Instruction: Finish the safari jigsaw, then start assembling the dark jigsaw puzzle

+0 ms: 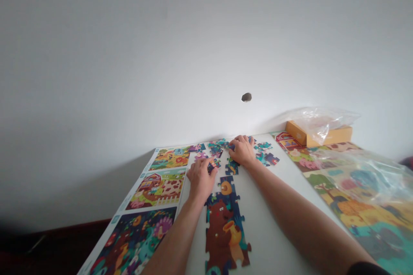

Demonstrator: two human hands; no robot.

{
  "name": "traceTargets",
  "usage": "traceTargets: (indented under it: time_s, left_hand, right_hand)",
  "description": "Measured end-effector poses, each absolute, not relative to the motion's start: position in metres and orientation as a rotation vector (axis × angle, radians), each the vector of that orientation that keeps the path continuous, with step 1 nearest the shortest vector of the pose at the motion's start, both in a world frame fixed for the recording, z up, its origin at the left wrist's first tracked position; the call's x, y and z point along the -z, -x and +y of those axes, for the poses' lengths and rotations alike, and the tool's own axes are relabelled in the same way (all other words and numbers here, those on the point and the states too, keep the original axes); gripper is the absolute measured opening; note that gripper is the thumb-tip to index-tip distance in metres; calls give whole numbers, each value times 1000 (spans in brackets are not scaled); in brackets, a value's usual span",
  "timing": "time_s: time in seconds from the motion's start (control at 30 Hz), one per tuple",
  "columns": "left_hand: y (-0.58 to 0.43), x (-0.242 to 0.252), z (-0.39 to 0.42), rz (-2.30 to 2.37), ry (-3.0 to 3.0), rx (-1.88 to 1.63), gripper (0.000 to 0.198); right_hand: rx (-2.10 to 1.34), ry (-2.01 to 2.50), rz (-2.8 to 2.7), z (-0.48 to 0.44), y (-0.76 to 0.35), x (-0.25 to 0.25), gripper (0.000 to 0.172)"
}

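Note:
My left hand (200, 177) rests palm down on the white table (267, 206), its fingers curled over a small loose puzzle piece (213, 164). My right hand (241, 149) lies further back among scattered loose pieces (266, 154), fingers bent over one or two of them; what it grips is too small to name. Just in front of my left hand lies a partly joined puzzle strip with a brown bear (226, 227). Both forearms stretch in from the bottom edge.
A picture sheet with three printed scenes (158, 189) lies along the left table edge. At the right are finished puzzle pictures under a clear plastic bag (364, 180), and an orange box (306, 135) by the wall. A dark spot (246, 97) marks the wall.

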State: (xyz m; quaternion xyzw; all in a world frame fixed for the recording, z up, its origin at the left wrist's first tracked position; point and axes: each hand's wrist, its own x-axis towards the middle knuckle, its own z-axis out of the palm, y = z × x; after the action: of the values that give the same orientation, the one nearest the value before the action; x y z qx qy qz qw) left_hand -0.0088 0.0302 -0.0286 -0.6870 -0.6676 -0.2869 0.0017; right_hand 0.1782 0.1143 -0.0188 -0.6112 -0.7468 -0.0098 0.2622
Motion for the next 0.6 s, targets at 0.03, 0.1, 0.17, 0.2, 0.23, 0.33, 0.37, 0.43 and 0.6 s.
traceTargets:
  time_s: [0.03,0.1,0.17,0.2,0.23,0.33,0.37,0.43,0.6]
  left_hand:
    - [9,29,30,-2092,2160,883,34]
    - [9,30,30,-2092,2174,859,33]
    - [9,31,30,-2104,2181,847,31]
    - [9,31,30,-2110,2184,843,31]
    - [9,32,30,-2114,2186,840,31]
    - [9,34,31,-2127,2191,832,29]
    - [9,34,31,-2131,2195,829,29]
    - [9,35,32,-2134,2197,831,28]
    - [9,36,34,-2115,2196,830,27]
  right_hand:
    - [19,1611,-2032,113,-179,18,26]
    - [-26,1506,-2117,112,-180,17,28]
    - [-99,1423,-2243,111,-180,16,31]
    - [-127,1403,-2294,111,-180,17,33]
    - [-137,1401,-2321,111,-180,17,34]
    - [-94,1466,-2301,113,-180,19,35]
    - [-71,1489,-2278,113,-181,19,34]
    - [-43,1507,-2235,113,-183,17,35]
    - [-40,1421,-2310,107,-189,10,45]
